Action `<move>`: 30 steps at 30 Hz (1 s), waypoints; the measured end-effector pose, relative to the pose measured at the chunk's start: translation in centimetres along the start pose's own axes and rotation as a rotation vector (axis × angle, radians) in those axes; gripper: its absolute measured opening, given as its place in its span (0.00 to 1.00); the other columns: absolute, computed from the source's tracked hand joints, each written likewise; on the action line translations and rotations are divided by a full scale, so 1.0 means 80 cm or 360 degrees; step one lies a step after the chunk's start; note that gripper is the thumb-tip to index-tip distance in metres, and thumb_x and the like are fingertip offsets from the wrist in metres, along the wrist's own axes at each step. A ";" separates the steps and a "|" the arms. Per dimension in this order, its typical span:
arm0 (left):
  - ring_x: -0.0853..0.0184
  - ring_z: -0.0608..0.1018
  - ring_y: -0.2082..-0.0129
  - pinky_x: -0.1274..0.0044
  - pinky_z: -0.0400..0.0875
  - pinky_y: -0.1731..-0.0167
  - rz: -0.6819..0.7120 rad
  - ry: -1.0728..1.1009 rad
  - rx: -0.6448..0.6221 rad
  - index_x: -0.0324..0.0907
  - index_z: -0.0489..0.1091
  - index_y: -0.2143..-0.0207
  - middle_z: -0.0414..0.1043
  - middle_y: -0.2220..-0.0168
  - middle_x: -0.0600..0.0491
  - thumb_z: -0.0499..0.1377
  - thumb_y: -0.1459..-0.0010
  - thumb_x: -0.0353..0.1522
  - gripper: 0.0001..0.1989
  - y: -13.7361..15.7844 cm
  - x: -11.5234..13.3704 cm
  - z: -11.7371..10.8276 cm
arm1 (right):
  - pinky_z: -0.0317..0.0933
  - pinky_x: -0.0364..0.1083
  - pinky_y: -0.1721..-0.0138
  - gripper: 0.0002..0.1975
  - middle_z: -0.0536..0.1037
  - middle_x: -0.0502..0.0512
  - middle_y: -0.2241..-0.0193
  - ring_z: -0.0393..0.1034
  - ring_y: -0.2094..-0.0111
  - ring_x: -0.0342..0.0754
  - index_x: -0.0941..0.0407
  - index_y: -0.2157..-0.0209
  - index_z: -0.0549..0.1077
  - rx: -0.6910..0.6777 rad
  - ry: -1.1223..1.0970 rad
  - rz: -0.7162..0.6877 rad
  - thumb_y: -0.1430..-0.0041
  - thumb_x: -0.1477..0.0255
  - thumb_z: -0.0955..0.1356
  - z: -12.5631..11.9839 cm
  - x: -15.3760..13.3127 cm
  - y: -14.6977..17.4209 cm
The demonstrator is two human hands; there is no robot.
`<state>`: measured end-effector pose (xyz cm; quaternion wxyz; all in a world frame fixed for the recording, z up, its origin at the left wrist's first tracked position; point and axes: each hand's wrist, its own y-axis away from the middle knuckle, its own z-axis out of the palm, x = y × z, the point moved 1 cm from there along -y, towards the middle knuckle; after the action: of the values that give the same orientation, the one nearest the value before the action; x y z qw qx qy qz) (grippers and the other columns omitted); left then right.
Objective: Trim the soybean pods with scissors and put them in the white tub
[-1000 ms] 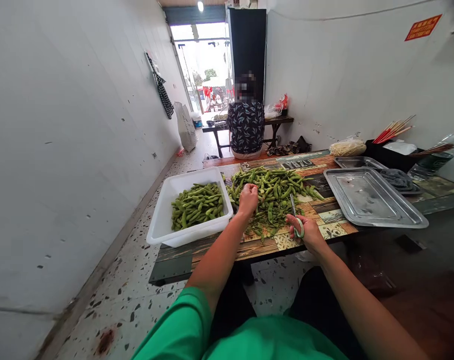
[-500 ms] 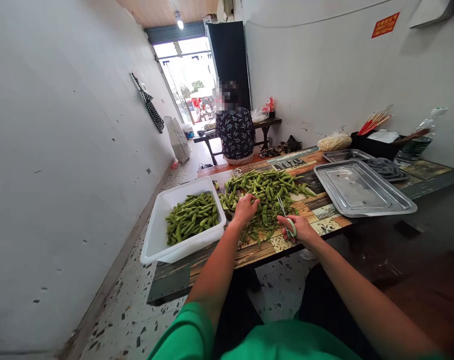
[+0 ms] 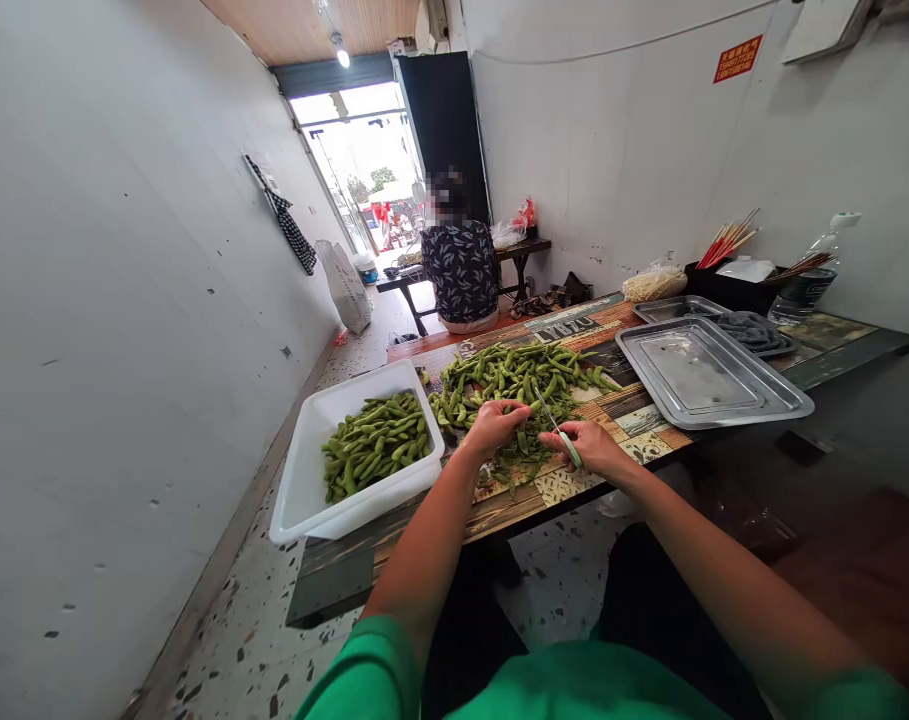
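My left hand (image 3: 493,428) is closed, its fingertips pinching a green edamame pod (image 3: 533,407) at the near side of the pile. In my right hand (image 3: 593,448) is a pair of scissors (image 3: 569,448) with pale green handles. Their blades point up and left, with the tips close to the pod. A heap of edamame pods (image 3: 510,370) spreads over the table just beyond both hands, and small green trimmings (image 3: 520,468) lie below them. To the left stands a white plastic tub (image 3: 293,497) with many pods inside.
On the patterned table (image 3: 491,512), a metal tray (image 3: 724,395) lies at right. Behind it are a black box (image 3: 731,288) of skewers, a plastic bottle (image 3: 808,275) and a bag of noodle-like strands (image 3: 655,282). A person (image 3: 460,265) sits farther off, back turned.
My left hand has come up to the scissors with a pod in its fingertips. My right hand has turned the scissors leftward, and the hands are closer together. The view has shifted slightly.
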<state>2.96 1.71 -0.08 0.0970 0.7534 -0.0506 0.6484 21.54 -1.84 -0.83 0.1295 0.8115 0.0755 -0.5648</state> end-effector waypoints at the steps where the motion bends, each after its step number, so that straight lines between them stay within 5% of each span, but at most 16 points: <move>1: 0.81 0.54 0.87 0.81 0.44 0.86 -0.0048 0.0076 -0.0060 0.36 0.70 0.71 0.60 0.83 0.60 0.65 0.56 0.45 0.20 0.000 0.000 0.000 | 0.58 0.40 0.81 0.22 0.70 0.48 0.85 0.65 0.83 0.42 0.57 0.73 0.71 -0.0005 0.0017 -0.0014 0.56 0.51 0.72 -0.002 0.001 -0.001; 8: 0.83 0.52 0.90 0.82 0.39 0.87 -0.0171 0.0380 -0.0249 0.37 0.66 0.74 0.57 0.84 0.62 0.69 0.61 0.40 0.19 0.001 0.001 0.001 | 0.56 0.40 0.82 0.22 0.69 0.47 0.86 0.63 0.84 0.41 0.57 0.76 0.70 -0.0075 -0.0008 -0.0081 0.56 0.51 0.72 -0.004 0.008 0.002; 19: 0.83 0.51 0.88 0.83 0.38 0.87 0.0018 0.0953 0.0118 0.37 0.65 0.72 0.52 0.86 0.66 0.70 0.67 0.30 0.19 -0.007 0.004 0.002 | 0.53 0.40 0.85 0.23 0.69 0.47 0.86 0.63 0.87 0.41 0.57 0.78 0.68 0.0133 -0.0266 0.0039 0.56 0.50 0.71 0.009 0.017 -0.002; 25: 0.81 0.55 0.89 0.83 0.41 0.87 0.0014 0.0499 0.0084 0.37 0.65 0.72 0.60 0.86 0.62 0.67 0.56 0.40 0.17 0.000 0.003 0.009 | 0.58 0.41 0.81 0.22 0.68 0.47 0.85 0.63 0.84 0.42 0.57 0.73 0.71 0.0048 -0.0150 -0.0055 0.54 0.51 0.71 0.004 0.006 0.004; 30: 0.80 0.57 0.89 0.83 0.44 0.86 0.0031 0.0280 0.0089 0.36 0.68 0.69 0.60 0.86 0.62 0.66 0.54 0.40 0.17 0.002 0.002 0.016 | 0.53 0.41 0.80 0.21 0.67 0.48 0.84 0.62 0.81 0.43 0.57 0.74 0.73 0.0094 0.0433 -0.0159 0.53 0.51 0.70 -0.001 -0.006 0.007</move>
<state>4.24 1.32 -0.08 0.0735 0.6954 -0.0310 0.7142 21.55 -2.34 -0.30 0.0658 0.8792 0.1157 -0.4574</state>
